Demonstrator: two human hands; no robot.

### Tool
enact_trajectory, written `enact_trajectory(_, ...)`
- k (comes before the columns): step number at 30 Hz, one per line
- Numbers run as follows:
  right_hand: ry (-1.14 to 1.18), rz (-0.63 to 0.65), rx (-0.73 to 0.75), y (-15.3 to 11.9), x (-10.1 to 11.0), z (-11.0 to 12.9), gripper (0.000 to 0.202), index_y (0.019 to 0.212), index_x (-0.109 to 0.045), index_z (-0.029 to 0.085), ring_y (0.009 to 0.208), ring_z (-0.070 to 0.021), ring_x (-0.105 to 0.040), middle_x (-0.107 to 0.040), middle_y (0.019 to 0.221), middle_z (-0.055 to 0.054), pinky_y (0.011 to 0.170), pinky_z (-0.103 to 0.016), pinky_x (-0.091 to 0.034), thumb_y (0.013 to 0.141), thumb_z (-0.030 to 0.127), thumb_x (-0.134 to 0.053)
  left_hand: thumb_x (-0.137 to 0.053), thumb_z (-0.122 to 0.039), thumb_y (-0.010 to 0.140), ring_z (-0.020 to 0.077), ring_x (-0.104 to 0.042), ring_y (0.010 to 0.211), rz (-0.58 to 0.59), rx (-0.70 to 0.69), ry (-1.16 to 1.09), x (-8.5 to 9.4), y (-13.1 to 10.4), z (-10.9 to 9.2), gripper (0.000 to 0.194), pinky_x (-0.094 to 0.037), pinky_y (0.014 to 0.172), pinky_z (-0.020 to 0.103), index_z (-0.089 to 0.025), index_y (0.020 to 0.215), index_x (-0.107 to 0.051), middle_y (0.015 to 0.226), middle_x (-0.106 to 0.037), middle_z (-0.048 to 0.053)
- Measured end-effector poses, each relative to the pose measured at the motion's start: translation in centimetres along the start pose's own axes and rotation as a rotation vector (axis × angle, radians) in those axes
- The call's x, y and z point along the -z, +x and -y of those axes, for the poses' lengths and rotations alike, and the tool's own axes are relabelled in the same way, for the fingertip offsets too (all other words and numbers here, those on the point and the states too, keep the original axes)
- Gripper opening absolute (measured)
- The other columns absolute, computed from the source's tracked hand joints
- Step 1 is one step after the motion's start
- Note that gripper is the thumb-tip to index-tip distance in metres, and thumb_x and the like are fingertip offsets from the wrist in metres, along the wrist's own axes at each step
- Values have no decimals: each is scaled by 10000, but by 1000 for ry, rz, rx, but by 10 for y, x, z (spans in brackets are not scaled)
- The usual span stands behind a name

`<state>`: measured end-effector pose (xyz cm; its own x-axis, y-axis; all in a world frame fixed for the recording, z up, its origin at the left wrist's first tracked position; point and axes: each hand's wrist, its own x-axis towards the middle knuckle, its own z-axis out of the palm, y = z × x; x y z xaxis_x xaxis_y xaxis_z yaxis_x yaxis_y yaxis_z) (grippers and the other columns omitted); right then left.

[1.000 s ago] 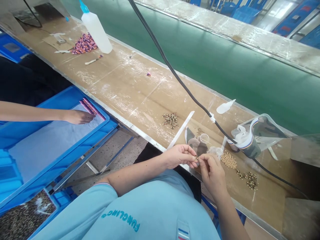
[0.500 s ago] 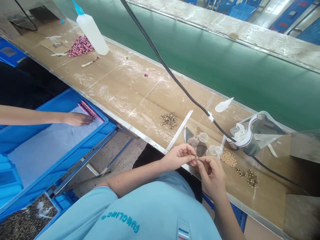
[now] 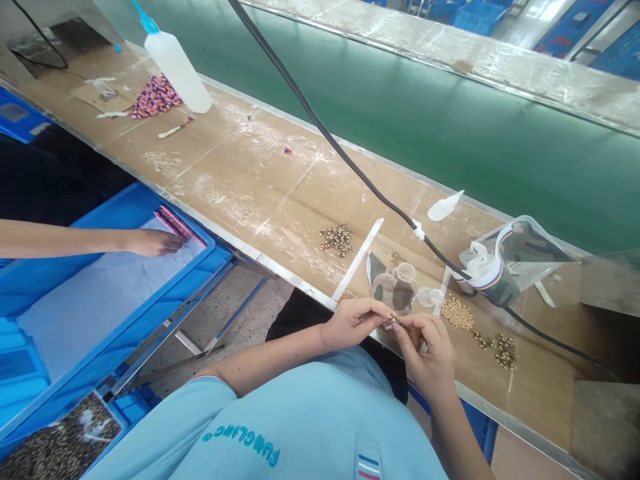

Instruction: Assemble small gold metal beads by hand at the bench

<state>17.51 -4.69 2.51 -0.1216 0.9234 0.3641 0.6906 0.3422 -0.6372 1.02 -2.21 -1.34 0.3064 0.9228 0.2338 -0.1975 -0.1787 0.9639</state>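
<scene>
At the table's near edge, my left hand (image 3: pixel 356 323) is closed in a pinch on a small light-and-dark piece (image 3: pixel 393 320), too small to name exactly. My right hand (image 3: pixel 427 343) meets it fingertip to fingertip, thumb and forefinger pinched; what they grip is hidden. Just beyond the fingers lie a camouflage-patterned cloth (image 3: pixel 383 283) and two small clear cups, one of them a round cup (image 3: pixel 405 272). Right of them are a pile of tan beads (image 3: pixel 457 312) and a pile of dark-and-gold pieces (image 3: pixel 505 351). A similar pile of dark-and-gold pieces (image 3: pixel 336 240) sits farther left.
A black cable (image 3: pixel 320 123) crosses above the table. Behind my right hand stands a clear camouflage-trimmed bag (image 3: pixel 530 250). Far left are a white squeeze bottle (image 3: pixel 179 73) and a purple-orange heap (image 3: pixel 156 97). A co-worker's hand (image 3: pixel 155 242) rests over a blue tray (image 3: pixel 75 347).
My left fingers have folded closer together around the small piece. My right hand keeps its pinch with hardly any movement. The view has shifted slightly.
</scene>
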Motion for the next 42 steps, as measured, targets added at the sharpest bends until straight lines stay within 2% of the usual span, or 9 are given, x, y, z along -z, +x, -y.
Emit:
enact_trajectory(9, -1, -3, -12, -1, -1, -1, 45, 856, -606, 216, 601, -106, -520, -576, 718, 9, 566, -246, -439, 850, 249, -576, -526, -291, 877, 135, -688, 806, -1, 6, 36, 0, 0, 0, 173, -569, 743, 250, -147, 859, -619, 928, -716, 92)
enact_trajectory(17, -42, -12, 4, -4, -1, -2, 44, 871, -596, 217, 615, -108, -525, -575, 729, 6, 581, -244, -448, 859, 246, -565, -545, -332, 860, 135, -673, 733, 0, 144, -24, 0, 0, -6, 220, -562, 719, 262, -126, 865, -622, 819, -689, 81)
enact_trajectory(21, -137, -5, 24, -10, -1, -10, 76, 906, -586, 211, 606, -102, -520, -595, 810, -16, 579, -243, -454, 873, 222, -519, -601, -331, 818, 129, -659, 716, -73, 264, -115, 5, 2, -10, 210, -549, 706, 256, -126, 860, -598, 771, -659, 57)
enact_trajectory(24, -221, 1, 96, -11, -3, -14, 107, 940, -589, 204, 730, -131, -565, -616, 888, -40, 649, -261, -469, 862, 199, -517, -644, -301, 777, 112, -641, 693, -155, 334, -149, 12, 6, -12, 192, -530, 678, 234, -134, 846, -578, 753, -645, 39)
enact_trajectory(28, -303, -21, 222, -1, -11, -10, 129, 959, -600, 193, 825, -170, -573, -646, 913, -49, 758, -307, -456, 834, 219, -586, -662, -237, 742, 91, -618, 659, -253, 370, -106, 25, 14, -15, 160, -511, 637, 208, -144, 825, -562, 733, -623, 12)
enact_trajectory(31, -338, -55, 248, 11, -21, -3, 140, 962, -608, 178, 824, -167, -579, -659, 901, -52, 776, -297, -450, 835, 236, -600, -653, -216, 735, 90, -621, 656, -301, 402, -71, 32, 19, -15, 141, -509, 617, 199, -145, 809, -555, 733, -616, 8)
enact_trajectory(36, -440, -80, 220, 23, -39, 2, 197, 991, -622, 160, 803, -173, -583, -672, 904, -66, 753, -287, -441, 857, 294, -567, -641, -211, 739, 93, -618, 644, -294, 385, -7, 35, 19, -11, 127, -508, 609, 205, -145, 806, -556, 702, -611, 2)
enact_trajectory(42, -464, -116, 231, 23, -46, -1, 152, 965, -643, 168, 740, -153, -582, -687, 871, -53, 703, -268, -429, 858, 221, -549, -621, -209, 750, 96, -623, 655, -283, 357, 14, 33, 18, -9, 112, -502, 599, 201, -143, 815, -559, 726, -614, 9)
